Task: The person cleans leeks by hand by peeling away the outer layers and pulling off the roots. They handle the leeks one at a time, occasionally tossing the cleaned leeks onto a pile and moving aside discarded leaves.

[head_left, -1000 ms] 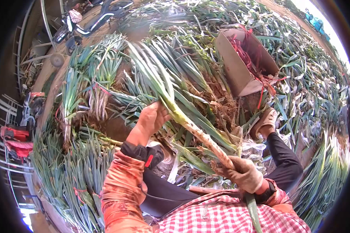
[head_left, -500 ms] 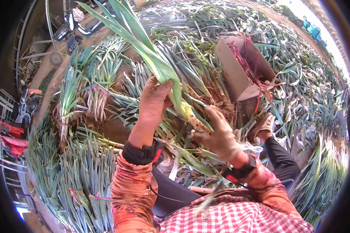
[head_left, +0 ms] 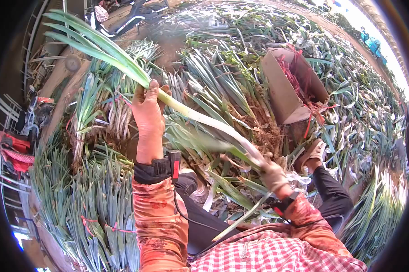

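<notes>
A long leek (head_left: 204, 119) stretches slantwise between my two hands, green leaves at the upper left and pale stem toward the lower right. My left hand (head_left: 149, 106) is closed round it where the leaves meet the stem. At the stem's lower end my right hand (head_left: 275, 176) is blurred, its fingers closed on the leek's root end and some peeled leaf. A loose strip of leaf (head_left: 243, 216) hangs below the right hand. Beneath the held leek lie more leeks and leaves (head_left: 231, 188) in a heap.
An open cardboard box (head_left: 281, 90) with red ties stands at the upper right. Tied leek bundles (head_left: 102, 213) fill the lower left, and others (head_left: 118, 113) lie above. Loose leaves (head_left: 358, 118) cover the right side. More leeks (head_left: 381, 213) stand at the lower right.
My left hand has moved left with the leek, whose leaves now point further left. The right hand has moved down and right and closed, and the pale stem is now exposed.
</notes>
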### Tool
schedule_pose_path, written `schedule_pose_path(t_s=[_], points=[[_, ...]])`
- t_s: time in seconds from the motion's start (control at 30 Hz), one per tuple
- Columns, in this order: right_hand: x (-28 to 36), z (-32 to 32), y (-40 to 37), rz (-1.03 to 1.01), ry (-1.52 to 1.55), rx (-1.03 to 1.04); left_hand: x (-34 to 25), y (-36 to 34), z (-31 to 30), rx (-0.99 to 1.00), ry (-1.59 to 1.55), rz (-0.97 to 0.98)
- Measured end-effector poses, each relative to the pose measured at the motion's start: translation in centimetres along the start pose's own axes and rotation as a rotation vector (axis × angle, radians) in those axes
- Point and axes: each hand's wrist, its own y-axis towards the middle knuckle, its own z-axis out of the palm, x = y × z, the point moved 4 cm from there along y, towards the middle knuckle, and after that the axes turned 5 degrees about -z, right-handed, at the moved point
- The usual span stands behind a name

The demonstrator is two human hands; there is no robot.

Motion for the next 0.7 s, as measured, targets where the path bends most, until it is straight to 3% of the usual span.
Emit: schedule_pose_path(t_s=[0.03,0.07,0.1,0.13,0.17,0.23,0.33,0.4,0.5,0.57,0.63,0.7], points=[[-6.8,3.2,-4.0,0.317,-0.270,0.366,-0.9,-0.5,-0.1,0.032,0.018,0.016],[-8.2,1.6,-6.5,0.474,-0.298,0.507,-1.0,-0.9,0.0,0.078,0.037,-0.004],[-11.9,1.7,-9.4,0.483,-0.332,0.349,-0.9,-1.3,0.4,0.123,0.055,-0.022],[-12.5,1.0,-9.8,0.456,-0.430,0.702,-0.5,-1.8,0.8,0.190,0.028,-0.033],[-9.1,-1.5,-7.7,0.273,-0.545,0.940,-0.7,-2.4,1.4,0.238,0.038,-0.062],[-7.7,-4.0,-3.6,0.283,-0.611,1.181,-0.4,-2.4,1.9,0.193,0.031,-0.116],[2.0,-9.6,5.7,0.050,-0.148,0.419,-0.1,-3.4,3.4,0.235,0.033,-0.255],[8.3,-10.8,9.9,0.033,0.303,0.160,0.8,-3.9,4.4,0.333,-0.103,-0.365],[13.5,-7.7,14.0,0.093,1.192,0.205,1.9,-4.1,5.3,0.391,-0.249,-0.361],[16.1,-6.2,16.0,0.063,1.515,0.227,1.9,-4.9,5.6,0.380,-0.266,-0.394],[16.8,-4.9,17.5,0.101,1.561,0.155,2.5,-5.2,5.8,0.512,-0.300,-0.541],[17.1,-4.0,18.0,0.086,1.653,0.142,3.3,-4.9,5.2,0.500,-0.227,-0.537]])
